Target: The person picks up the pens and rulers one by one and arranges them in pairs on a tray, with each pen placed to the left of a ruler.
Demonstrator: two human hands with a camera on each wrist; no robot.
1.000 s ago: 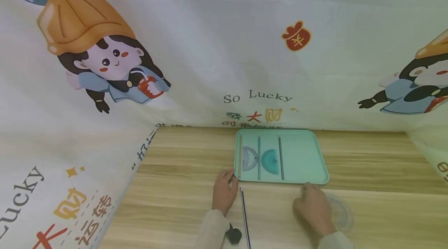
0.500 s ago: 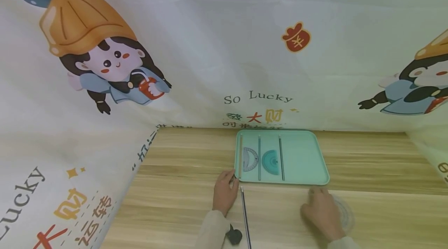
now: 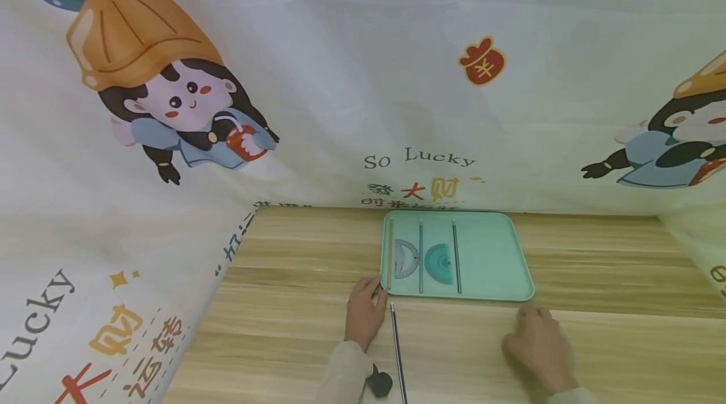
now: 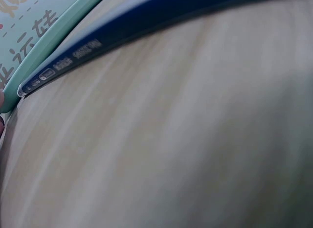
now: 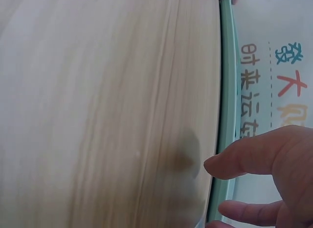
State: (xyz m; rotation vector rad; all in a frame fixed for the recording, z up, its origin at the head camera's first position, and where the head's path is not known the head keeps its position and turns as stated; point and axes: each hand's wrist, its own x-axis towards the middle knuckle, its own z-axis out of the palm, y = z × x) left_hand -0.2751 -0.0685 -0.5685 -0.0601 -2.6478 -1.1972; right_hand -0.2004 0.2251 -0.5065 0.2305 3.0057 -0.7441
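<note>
The mint-green tray (image 3: 490,253) lies flat near the wall. My left hand (image 3: 364,312) holds its near left corner between thumb and fingers. Inside lie three pencils, a clear protractor (image 3: 406,259) and a teal protractor (image 3: 439,263). A dark blue pencil (image 3: 399,350) rests on the table right beside the left hand; it crosses the top of the left wrist view. My right hand (image 3: 541,344) is low over the table, just off the tray's near right corner. Its thumb (image 5: 244,154) and fingers are spread apart in the right wrist view. What lies under that hand is hidden.
The wooden table (image 3: 624,265) meets a white printed cloth (image 3: 544,108) along its back edge and at both sides. A small black object (image 3: 379,382) sits by the left sleeve (image 3: 344,372). The tray's right part holds nothing.
My right hand has slid to the right along the tray's near edge and now covers the clear protractor seen beside it earlier. The left hand and tray stay put.
</note>
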